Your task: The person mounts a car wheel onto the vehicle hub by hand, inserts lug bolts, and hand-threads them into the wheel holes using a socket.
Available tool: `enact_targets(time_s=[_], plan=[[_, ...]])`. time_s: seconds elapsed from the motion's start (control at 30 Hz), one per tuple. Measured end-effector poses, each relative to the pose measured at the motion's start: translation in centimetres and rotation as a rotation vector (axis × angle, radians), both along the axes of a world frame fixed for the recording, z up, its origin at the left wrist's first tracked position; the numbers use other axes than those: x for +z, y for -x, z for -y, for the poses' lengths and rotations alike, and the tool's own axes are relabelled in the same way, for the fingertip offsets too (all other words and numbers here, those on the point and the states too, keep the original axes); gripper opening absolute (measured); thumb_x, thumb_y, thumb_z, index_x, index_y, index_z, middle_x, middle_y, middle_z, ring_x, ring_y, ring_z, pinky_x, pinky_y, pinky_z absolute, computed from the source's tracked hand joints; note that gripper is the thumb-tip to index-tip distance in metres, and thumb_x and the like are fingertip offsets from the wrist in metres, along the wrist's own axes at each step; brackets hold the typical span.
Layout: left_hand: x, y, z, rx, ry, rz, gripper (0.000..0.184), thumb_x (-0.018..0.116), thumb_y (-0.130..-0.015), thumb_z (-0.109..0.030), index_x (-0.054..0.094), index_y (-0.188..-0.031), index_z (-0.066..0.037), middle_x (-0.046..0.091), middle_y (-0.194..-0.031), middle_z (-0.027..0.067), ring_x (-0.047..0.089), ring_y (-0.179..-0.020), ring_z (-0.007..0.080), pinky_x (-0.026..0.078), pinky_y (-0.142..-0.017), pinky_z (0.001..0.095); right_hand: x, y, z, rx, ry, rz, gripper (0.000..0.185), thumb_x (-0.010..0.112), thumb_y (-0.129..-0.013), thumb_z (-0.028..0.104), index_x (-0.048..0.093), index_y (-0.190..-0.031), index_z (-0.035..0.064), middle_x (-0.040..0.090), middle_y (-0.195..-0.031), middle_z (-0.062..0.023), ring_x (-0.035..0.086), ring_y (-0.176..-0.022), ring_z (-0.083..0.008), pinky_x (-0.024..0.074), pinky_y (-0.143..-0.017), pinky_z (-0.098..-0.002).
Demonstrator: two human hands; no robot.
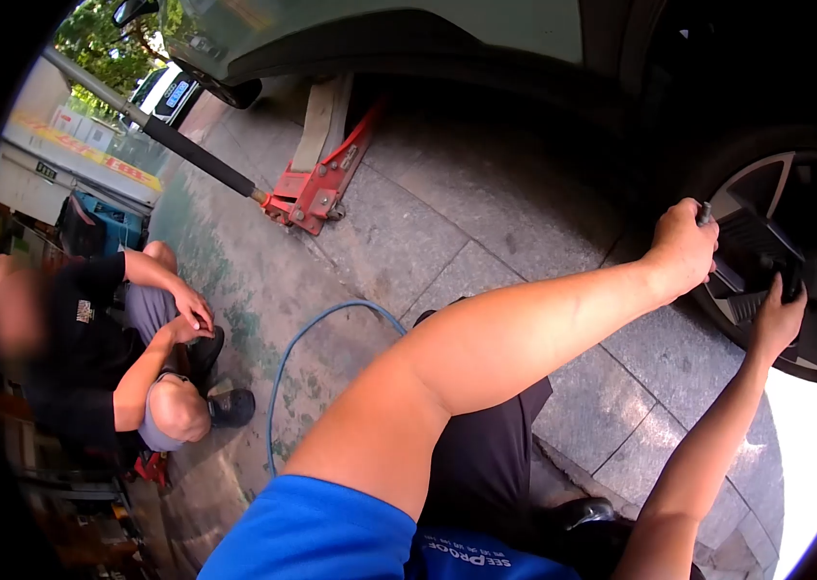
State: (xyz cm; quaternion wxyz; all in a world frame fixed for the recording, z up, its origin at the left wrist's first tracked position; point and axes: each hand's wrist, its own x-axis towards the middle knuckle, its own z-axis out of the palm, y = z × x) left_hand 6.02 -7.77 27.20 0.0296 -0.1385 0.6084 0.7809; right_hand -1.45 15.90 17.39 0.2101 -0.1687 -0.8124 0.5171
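Note:
The wheel point(784, 193), a dark tyre around a silver-and-black alloy rim, stands at the right below the car body. My left hand point(684, 249) is closed at the rim's left side, with the rounded end of a grey metal tool point(705, 211) sticking out above the fingers. The rest of that tool is hidden by my hand. Lower and to the right, my right hand point(778, 314) has its fingers bent up around a dark object point(792, 282) in front of the spokes. Shadow hides what kind of object it is.
A red floor jack point(317, 188) with a long black-gripped handle point(198, 159) stands under the car's side point(408, 34). A blue hose point(285, 372) curves over the paving. To the left, a person in a black shirt point(89, 309) squats, hands together. A white car point(162, 92) is behind.

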Motion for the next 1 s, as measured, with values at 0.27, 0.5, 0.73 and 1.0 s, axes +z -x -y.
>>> enact_targets(time_s=[0.27, 0.5, 0.73, 1.0], plan=[[-0.5, 0.3, 1.4, -0.009, 0.046, -0.054, 0.014, 0.05, -0.093, -0.012, 0.051, -0.093, 0.002, 0.06, -0.078, 0.0098, 0.058, -0.056, 0.014, 0.048, -0.044, 0.0274, -2.4, 1.3, -3.8, 0.456, 1.163, 0.044, 0.053, 0.055, -0.09, 0.052, 0.06, -0.111, 0.0034, 0.064, -0.089, -0.0112, 0.059, -0.074, -0.0158, 0.0465, -0.064, -0.0277], [-1.0, 0.7, 1.3, 0.041, 0.027, -0.096, 0.014, 0.052, -0.092, -0.012, 0.051, -0.096, 0.002, 0.059, -0.075, 0.0086, 0.057, -0.052, 0.0134, 0.046, -0.042, 0.027, 0.1, -0.5, -0.3, 0.062, -0.173, -0.108, 0.052, 0.06, -0.091, 0.037, 0.053, -0.127, -0.0008, 0.066, -0.11, -0.0118, 0.064, -0.079, -0.0189, 0.0498, -0.071, -0.0278], [-1.4, 0.8, 1.7, 0.075, 0.089, -0.144, 0.013, 0.052, -0.091, -0.012, 0.05, -0.092, 0.0, 0.058, -0.072, 0.0077, 0.058, -0.051, 0.0135, 0.046, -0.04, 0.0274, -2.8, 1.5, -2.6, -0.027, -0.531, -0.28, 0.06, 0.05, -0.094, 0.049, 0.052, -0.125, -0.0025, 0.062, -0.115, -0.0154, 0.063, -0.084, -0.0177, 0.0496, -0.068, -0.0274], [-1.7, 0.9, 1.8, 0.076, 0.105, -0.149, 0.014, 0.053, -0.09, -0.013, 0.049, -0.091, 0.001, 0.06, -0.073, 0.0089, 0.06, -0.052, 0.0146, 0.047, -0.041, 0.0277, 0.5, -0.2, -1.3, 0.169, 0.78, 0.159, 0.064, 0.047, -0.092, 0.056, 0.056, -0.115, -0.0021, 0.067, -0.105, -0.0134, 0.063, -0.071, -0.0154, 0.0476, -0.056, -0.0245]])
